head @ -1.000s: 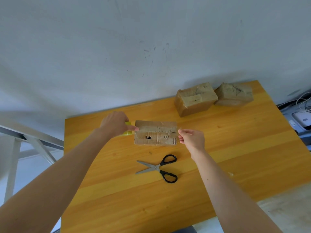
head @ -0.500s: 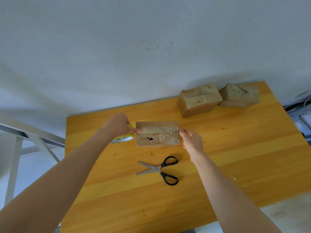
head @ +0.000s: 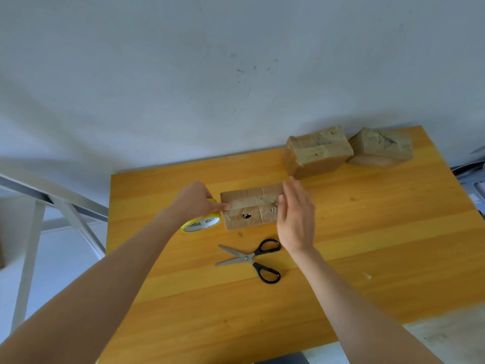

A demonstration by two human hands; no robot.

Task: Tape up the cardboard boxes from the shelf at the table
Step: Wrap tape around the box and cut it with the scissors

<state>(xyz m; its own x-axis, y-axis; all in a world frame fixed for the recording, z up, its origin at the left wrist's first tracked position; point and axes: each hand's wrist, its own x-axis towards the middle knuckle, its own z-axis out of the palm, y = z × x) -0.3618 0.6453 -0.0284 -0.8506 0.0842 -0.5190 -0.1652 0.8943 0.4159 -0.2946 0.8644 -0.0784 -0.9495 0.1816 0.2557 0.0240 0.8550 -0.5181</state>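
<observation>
Gripping the yellow tape roll (head: 200,224) from above, the left hand (head: 195,203) is curling round it and laying one fingertip on the left end of the cardboard box (head: 249,210). This box is lying flat near the middle of the orange table (head: 367,232). With fingers straight and slightly blurred, the right hand (head: 296,219) is covering the box's right end and holding nothing; whether it is touching is unclear. Black-handled scissors (head: 252,258) are lying open just in front. Two taped boxes (head: 317,152) are sitting at the far edge.
</observation>
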